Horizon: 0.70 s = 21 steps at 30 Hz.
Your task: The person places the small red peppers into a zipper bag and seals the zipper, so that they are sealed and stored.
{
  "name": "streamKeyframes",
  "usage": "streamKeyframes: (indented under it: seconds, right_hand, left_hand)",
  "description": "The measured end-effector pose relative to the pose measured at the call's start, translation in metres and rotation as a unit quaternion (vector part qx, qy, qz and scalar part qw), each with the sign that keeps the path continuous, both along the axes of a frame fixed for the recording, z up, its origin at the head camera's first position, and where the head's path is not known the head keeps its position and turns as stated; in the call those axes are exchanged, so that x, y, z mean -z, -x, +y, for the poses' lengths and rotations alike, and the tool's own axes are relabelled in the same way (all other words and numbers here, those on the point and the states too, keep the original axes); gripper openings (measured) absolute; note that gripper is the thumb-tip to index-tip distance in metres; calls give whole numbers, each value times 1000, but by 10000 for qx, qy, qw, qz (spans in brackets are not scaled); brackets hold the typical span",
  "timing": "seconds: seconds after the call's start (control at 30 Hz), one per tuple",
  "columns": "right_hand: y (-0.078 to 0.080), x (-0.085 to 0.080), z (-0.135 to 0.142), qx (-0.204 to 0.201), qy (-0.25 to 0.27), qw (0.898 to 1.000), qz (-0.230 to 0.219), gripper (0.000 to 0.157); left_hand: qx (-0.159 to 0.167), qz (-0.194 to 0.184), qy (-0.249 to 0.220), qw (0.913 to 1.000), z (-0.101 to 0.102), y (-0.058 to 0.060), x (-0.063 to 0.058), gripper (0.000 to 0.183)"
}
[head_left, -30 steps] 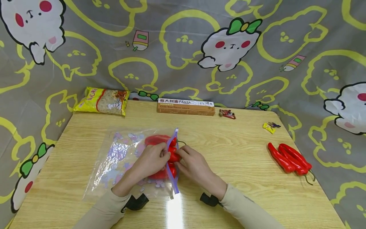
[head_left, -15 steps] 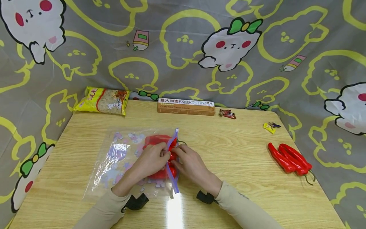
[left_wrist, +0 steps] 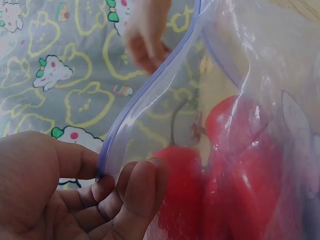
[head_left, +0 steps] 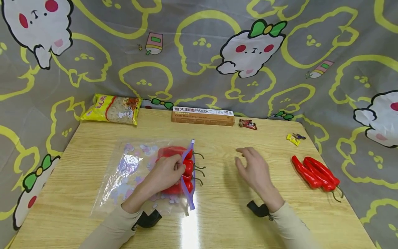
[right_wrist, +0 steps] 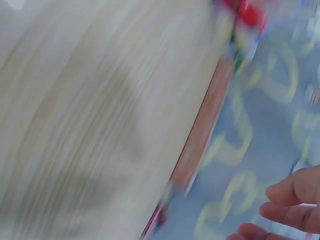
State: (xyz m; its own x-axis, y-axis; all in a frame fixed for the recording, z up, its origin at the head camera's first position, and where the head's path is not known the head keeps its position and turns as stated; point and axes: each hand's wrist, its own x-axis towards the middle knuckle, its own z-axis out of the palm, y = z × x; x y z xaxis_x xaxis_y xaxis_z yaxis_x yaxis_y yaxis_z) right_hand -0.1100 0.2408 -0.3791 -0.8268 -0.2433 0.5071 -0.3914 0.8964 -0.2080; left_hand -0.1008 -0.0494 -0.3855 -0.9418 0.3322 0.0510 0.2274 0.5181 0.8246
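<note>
A clear zip bag [head_left: 118, 186] printed with pastel figures lies on the table, its purple zip edge [head_left: 190, 202] facing right. Inside are several red chili peppers [head_left: 174, 151], their green stems sticking out past the opening. My left hand [head_left: 168, 173] pinches the bag's upper lip near the zip; the left wrist view shows thumb and fingers [left_wrist: 135, 190] on that edge, the mouth lifted apart. My right hand [head_left: 255, 169] is in the air right of the bag, fingers loosely spread, nothing in it. More red chili peppers [head_left: 315, 173] lie together at the table's right side.
Along the back of the table are a yellow food packet [head_left: 113, 110], a pasta box [head_left: 202, 116] and a small red-wrapped snack [head_left: 247, 124]. A yellow candy [head_left: 293, 139] and a dark-wrapped one [head_left: 299, 136] lie at the right rear. Patterned cloth [head_left: 199, 52] stands behind the table.
My right hand has let go of a pepper at the bag's mouth and moved right, away from it. The stems now show at the opening. My left hand keeps its hold.
</note>
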Motion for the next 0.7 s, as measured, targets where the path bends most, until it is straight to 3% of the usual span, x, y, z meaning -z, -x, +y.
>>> streamKeyframes:
  seconds: [0.17, 0.33, 0.47, 0.57, 0.7]
  right_hand:
    - [0, 1, 89, 1161, -273, 9927, 153, 25]
    - [-11, 4, 160, 2180, -614, 9736, 272, 28]
    - [-20, 7, 187, 2877, -909, 9508, -702, 32]
    - [-23, 9, 196, 3143, -1131, 9323, -1384, 30]
    - [-24, 15, 201, 3103, -1256, 9275, -1666, 24]
  left_hand:
    - [12, 3, -34, 10000, 1, 1, 1, 16]
    - [22, -16, -41, 10000, 0, 2, 1, 14]
    - [46, -37, -53, 10000, 0, 2, 1, 15]
    - [43, -49, -56, 10000, 0, 2, 1, 15]
    - [29, -56, -64, 10000, 0, 1, 1, 15]
